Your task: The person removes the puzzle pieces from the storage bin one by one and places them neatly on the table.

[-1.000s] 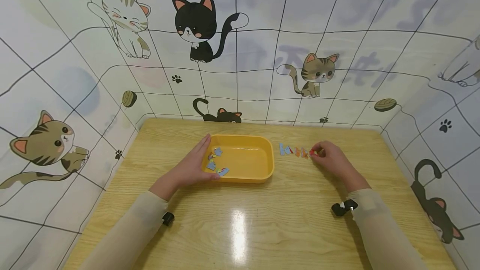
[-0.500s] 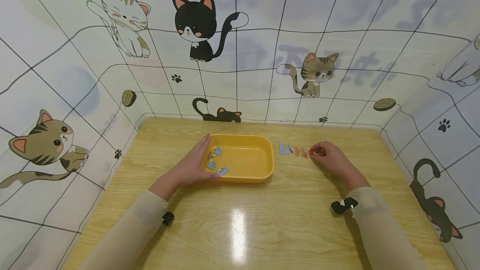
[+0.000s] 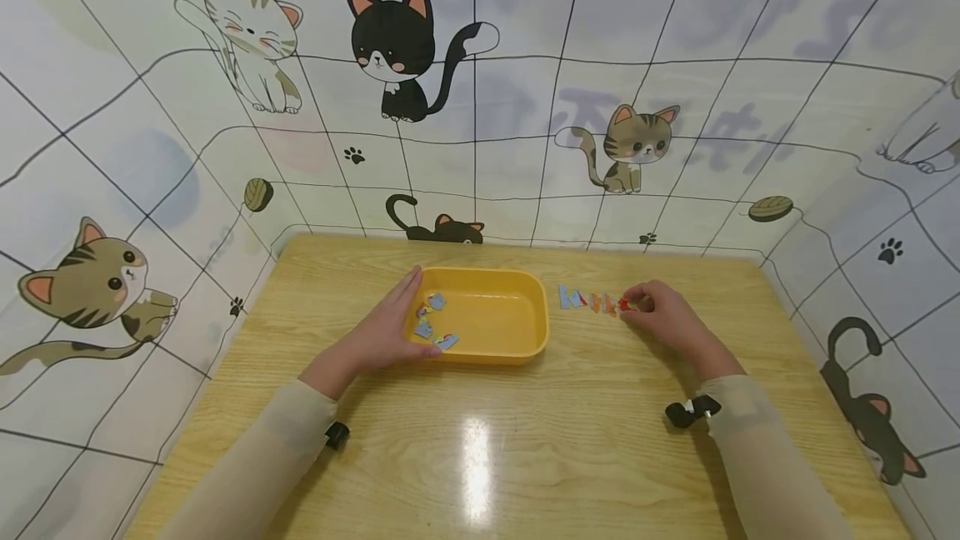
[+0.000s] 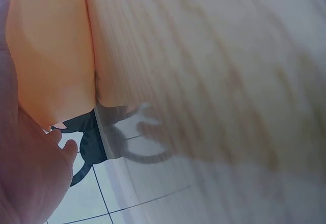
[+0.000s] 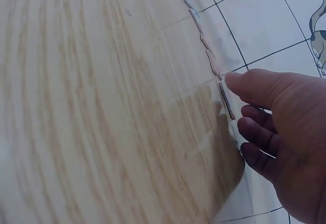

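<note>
My left hand (image 3: 382,330) holds the left end of a shallow yellow tray (image 3: 517,359), thumb at the near rim and fingers along the left side. In the left wrist view, the tray's outer wall (image 4: 53,51) stands beside that hand. Several small blue-and-yellow puzzle pieces (image 3: 423,329) lie inside, close to the left hand. Right of the tray, a short row of puzzle pieces (image 3: 576,298) lies flat on the table. At the row's right end, my right hand (image 3: 667,319) pinches a red puzzle piece (image 3: 624,304). From the right wrist, the pieces (image 5: 204,43) show only edge-on.
The light wooden table (image 3: 480,432) has a glossy surface with a bright reflection near the front. White walls (image 3: 510,98) with grid lines and cartoon cats enclose its back and sides. Black wrist cameras (image 3: 692,411) sit at both sleeves.
Almost nothing differs: the right hand stays at the row's end and shifts very slightly, showing a little more of the red piece. The left hand and tray keep their place.
</note>
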{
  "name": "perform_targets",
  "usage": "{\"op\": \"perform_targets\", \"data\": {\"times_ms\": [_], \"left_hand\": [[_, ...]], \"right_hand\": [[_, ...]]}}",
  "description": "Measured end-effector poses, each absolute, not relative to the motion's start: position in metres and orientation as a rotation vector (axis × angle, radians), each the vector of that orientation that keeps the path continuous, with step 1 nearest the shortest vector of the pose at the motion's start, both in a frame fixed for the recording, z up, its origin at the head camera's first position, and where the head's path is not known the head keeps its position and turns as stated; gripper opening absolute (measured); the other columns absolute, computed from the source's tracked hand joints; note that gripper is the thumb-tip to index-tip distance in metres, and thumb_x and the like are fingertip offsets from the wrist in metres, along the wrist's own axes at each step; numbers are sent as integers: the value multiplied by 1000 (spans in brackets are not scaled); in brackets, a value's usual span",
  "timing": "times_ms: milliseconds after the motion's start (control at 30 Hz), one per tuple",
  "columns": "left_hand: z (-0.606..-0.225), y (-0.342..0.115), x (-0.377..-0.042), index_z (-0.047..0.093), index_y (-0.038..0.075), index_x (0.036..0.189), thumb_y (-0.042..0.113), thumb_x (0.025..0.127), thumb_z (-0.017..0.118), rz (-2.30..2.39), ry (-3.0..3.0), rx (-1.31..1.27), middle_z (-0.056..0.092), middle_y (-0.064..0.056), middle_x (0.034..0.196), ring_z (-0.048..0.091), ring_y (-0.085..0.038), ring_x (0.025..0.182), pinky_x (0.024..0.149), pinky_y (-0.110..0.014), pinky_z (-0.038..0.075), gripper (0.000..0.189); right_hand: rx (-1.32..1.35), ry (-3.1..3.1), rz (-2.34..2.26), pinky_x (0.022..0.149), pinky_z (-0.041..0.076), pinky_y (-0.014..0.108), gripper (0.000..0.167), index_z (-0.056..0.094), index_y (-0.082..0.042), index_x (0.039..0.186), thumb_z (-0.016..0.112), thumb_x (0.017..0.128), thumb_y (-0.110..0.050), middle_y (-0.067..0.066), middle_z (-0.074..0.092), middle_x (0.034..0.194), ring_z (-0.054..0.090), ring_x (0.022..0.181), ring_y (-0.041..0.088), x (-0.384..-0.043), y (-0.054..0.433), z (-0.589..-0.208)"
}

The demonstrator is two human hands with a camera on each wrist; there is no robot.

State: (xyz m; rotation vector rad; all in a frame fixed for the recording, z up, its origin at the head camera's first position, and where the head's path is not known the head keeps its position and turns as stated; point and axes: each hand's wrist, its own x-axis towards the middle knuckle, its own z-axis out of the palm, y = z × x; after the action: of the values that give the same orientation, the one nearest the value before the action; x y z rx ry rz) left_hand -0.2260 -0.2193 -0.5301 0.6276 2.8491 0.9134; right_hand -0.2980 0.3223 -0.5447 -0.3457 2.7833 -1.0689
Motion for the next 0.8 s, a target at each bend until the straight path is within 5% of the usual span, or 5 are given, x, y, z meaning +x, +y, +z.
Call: {"op": "perform_targets", "data": {"times_ms": [233,433,633,800], "left_hand": [[-530,-219,-226,0,10,179,75,80,89,928,2834,613,-3,-4,187,6,-31,171,135,-55,20,148],[-530,-219,-227,0,10,179,75,80,89,934,2823,610,-3,-3,187,6,-31,171,135,-55,20,148],[-528,-219,-225,0,9,178,75,80,89,922,2827,615,-3,-5,187,6,-31,171,135,-55,20,148],[-527,-219,-224,1,8,178,74,80,89,918,2831,619,-2,-7,187,7,-32,171,134,-57,20,148]], "right_hand": [[-444,2920,-1165,69,52,31,38,67,2,137,75,108,-21,18,67,121,65,85,20,-297,311,-531],[-638,2923,-1279,57,49,29,25,69,4,128,73,108,-11,16,66,113,60,68,14,-291,279,-512],[-766,2878,-1289,59,48,30,20,71,-3,123,77,105,-10,8,65,100,55,69,19,-288,235,-495],[-894,2844,-1251,67,51,33,19,73,-6,121,80,104,-12,6,66,105,57,80,21,-287,196,-483]]}}
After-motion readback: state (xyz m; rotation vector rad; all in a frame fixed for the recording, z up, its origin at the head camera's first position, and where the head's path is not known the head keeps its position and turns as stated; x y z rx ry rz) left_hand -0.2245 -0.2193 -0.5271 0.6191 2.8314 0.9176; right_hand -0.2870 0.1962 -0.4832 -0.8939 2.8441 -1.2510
